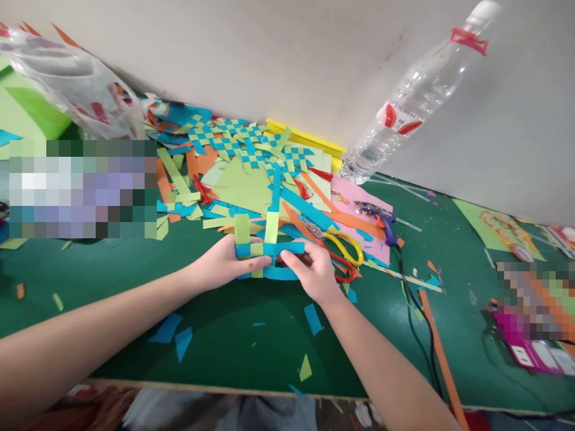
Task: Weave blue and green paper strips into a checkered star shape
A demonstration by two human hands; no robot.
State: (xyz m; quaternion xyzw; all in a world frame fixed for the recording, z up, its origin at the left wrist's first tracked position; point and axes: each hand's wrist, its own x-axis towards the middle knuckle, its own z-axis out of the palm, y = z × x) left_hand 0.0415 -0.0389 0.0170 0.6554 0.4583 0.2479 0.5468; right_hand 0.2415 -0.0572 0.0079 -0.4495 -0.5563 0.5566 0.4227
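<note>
Just above the table, both my hands hold a small weave of blue and light green paper strips (257, 249). My left hand (227, 260) grips its left side, with the thumb lying across the front. At the right, my right hand (314, 266) pinches a blue strip between thumb and fingers. Two light green ends stand up from the weave, and a blue band loops below. Close behind my right hand lie scissors with yellow handles (345, 246) and scissors with red handles (345, 270), partly hidden.
Finished blue-green woven pieces (242, 140) and loose strips cover the green table's back. A glue gun (390, 230) with a black cord lies right, near a tall plastic bottle (404, 108) by the wall. A clear plastic bag (85, 84) stands back left. Paper scraps dot the front.
</note>
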